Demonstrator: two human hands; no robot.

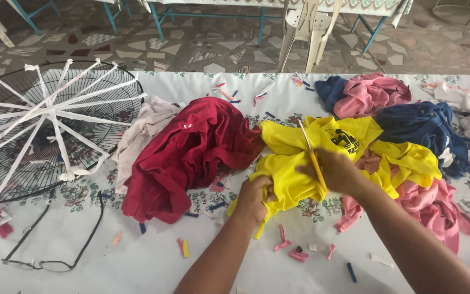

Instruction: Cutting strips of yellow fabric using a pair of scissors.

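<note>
A yellow shirt [295, 158] lies bunched at the middle of the surface [153, 261], soft knit cloth in crumpled folds with a dark print near its upper right. The left hand [254, 197] has its fingers closed tight around a gathered wad of the yellow cloth at its lower edge. The right hand [335, 171] has its fingers wrapped through the handles of yellow-handled scissors [311, 155], whose thin blades point up and away over the shirt.

Touching the shirt on the left sits a dark red garment [189, 155] in a rumpled heap, with a pale beige cloth [142, 130] beside it. To the right lie pink cloth [436, 209], a navy garment [428, 128] and another pink piece [371, 95] farther back, crowding that side. Small cut scraps [292, 250] in pink, yellow and blue are scattered over the white floral covering. At the far left a round black wire fan guard [110, 103] holds white fabric strips [55, 117] tied like spokes. Thin-framed eyeglasses [55, 245] rest below it, well apart from the hands.
</note>
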